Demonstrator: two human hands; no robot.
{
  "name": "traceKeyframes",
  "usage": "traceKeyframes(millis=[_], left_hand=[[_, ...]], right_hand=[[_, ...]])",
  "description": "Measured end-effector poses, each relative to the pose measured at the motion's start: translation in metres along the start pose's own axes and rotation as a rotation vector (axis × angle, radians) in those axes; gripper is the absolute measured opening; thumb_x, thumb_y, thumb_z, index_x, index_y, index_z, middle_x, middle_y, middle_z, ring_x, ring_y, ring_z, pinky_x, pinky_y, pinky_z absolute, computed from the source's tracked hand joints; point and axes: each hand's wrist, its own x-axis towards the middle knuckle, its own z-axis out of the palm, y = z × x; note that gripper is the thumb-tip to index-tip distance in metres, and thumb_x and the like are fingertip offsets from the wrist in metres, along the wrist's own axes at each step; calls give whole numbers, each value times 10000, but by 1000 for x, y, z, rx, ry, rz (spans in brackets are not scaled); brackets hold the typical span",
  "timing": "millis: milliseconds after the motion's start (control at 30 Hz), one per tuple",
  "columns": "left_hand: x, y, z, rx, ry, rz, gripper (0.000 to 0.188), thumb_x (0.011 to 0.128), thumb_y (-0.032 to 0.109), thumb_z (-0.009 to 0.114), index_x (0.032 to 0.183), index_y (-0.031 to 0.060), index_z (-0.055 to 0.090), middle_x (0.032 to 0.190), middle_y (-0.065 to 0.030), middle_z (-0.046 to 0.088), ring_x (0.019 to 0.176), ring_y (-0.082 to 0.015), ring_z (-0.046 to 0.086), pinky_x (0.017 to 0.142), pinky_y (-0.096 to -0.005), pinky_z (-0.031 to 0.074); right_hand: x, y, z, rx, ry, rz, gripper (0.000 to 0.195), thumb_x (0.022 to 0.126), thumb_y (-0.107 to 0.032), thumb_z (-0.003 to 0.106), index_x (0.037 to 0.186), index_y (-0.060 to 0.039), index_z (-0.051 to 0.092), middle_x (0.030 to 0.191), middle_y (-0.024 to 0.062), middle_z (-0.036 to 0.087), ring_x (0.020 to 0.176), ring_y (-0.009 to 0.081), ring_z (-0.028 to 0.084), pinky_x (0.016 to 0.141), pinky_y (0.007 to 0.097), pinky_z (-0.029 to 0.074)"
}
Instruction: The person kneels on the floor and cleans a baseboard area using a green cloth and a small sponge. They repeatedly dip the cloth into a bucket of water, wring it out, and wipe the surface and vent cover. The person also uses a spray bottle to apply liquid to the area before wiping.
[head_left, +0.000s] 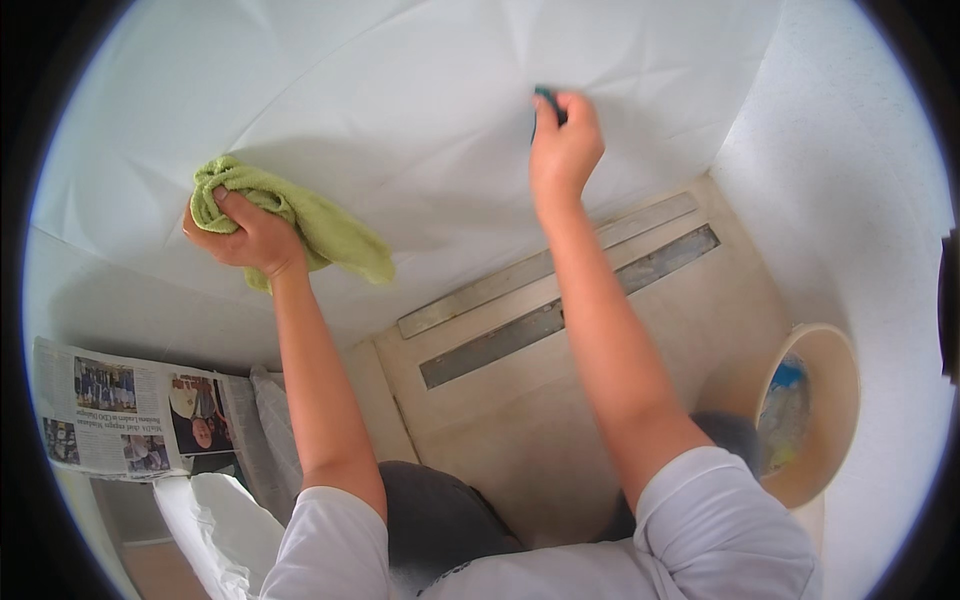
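Note:
A bunched green terry cloth is gripped in my left hand, its loose end hanging off to the right. That hand is close to the pale wall surface. Farther right and higher up, my right hand pinches a small dark green object, perhaps a scouring pad, at the same surface. My fingers hide most of it, and I cannot tell whether it touches the wall. Faint creases and shadows run across the white surface.
Below the wall lies a beige floor with a long metal-lined slot and a metal strip. A beige bucket with blue and whitish contents stands at right, by another wall. Printed newspaper and white sheeting are at left.

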Motion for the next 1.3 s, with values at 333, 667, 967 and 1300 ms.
traceKeyframes(millis=[333, 667, 967, 1300], left_hand=[[-15, -9, 1, 161, -125, 178, 227, 863, 187, 538, 1015, 21, 512, 899, -86, 553, 746, -218, 581, 630, -316, 471], [-16, -8, -3, 105, -163, 113, 219, 878, 184, 517, 1021, 19, 518, 944, -98, 547, 821, -210, 556, 700, -321, 461], [-17, -10, -3, 141, -125, 189, 209, 856, 180, 533, 1001, 29, 529, 896, -80, 553, 781, -229, 579, 656, -328, 465], [-17, -11, -2, 69, -128, 128, 217, 852, 170, 542, 1011, 24, 525, 892, -84, 551, 758, -219, 581, 638, -316, 474]], right_hand=[[4, 0, -1, 32, 41, -3, 100, 762, -34, 645, 775, -19, 547, 778, 103, 565, 679, 261, 553, 592, 350, 450], [0, -5, 6, 70, 58, 3, 97, 767, -20, 638, 775, -12, 541, 764, 108, 556, 639, 261, 526, 569, 356, 432], [3, -6, 5, 88, 20, 31, 97, 781, -59, 630, 774, -16, 544, 739, 109, 545, 653, 277, 522, 579, 362, 419], [5, -3, 1, 45, 16, 30, 86, 765, -18, 635, 790, -22, 552, 803, 97, 579, 673, 263, 564, 580, 337, 456]])
